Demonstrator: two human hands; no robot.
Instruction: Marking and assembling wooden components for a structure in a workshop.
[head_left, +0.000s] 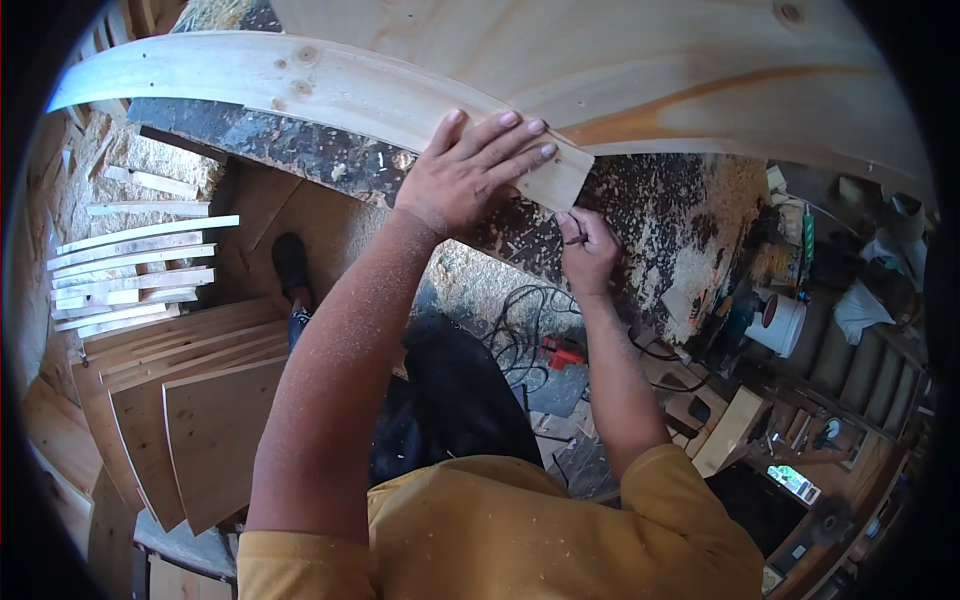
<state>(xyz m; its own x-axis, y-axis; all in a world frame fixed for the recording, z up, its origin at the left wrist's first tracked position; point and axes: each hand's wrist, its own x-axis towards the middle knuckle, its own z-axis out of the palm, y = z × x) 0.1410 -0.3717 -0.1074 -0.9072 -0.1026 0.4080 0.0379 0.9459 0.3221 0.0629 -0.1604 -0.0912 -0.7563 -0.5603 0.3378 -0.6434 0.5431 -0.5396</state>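
A long pale wooden plank (240, 75) lies across the dark, paint-spattered workbench (350, 160), its squared end near the middle. My left hand (470, 170) rests flat on the plank close to that end, fingers stretched out and slightly apart. Just below the plank's end corner, my right hand (590, 245) is closed around a thin dark pencil-like stick (576, 239); most of the stick is hidden by the fingers. A large wooden panel (680, 70) with knots and orange grain lies beyond the plank. Sawdust speckles both forearms.
Several narrow wood strips (140, 250) are stacked at the left, above leaning wooden boards (220, 430). A red tool (562, 352) and a black cable (515, 330) lie below the bench. At the right stand a white bucket (780, 325) and cluttered shelving. Wood shavings cover the floor.
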